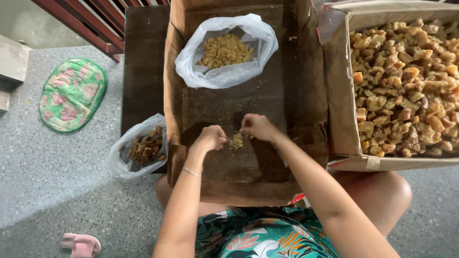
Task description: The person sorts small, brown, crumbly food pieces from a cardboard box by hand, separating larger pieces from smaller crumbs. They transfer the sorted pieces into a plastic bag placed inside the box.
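Clearly, we are working both hands over the floor of a shallow brown cardboard tray (306, 95) resting on our lap. Our left hand (210, 138) is curling closed, fingers bunched as if pinching bits, though we cannot tell exactly what it is holding. Our right hand (257, 127) is also closing in, fingertips pressing down beside a small heap of golden-brown crumbs (235, 141) lying between the two hands, near the front of the tray.

Risks, as we are judging them: the crumbs are loose and fine, so a quick sweep could be scattering them across the tray or over its low front edge onto our lap. The white plastic bag of sorted crumbs (224, 50) is sitting open at the tray's far end, and a nudge could be tipping it. A second clear plastic bag of darker brown chunks (143, 148) is hanging just beside the tray's left wall, near the dark wooden worktop (143, 62); our left elbow could be knocking it to the floor. The large cardboard box of amber lumps (406, 86) is standing on the right.
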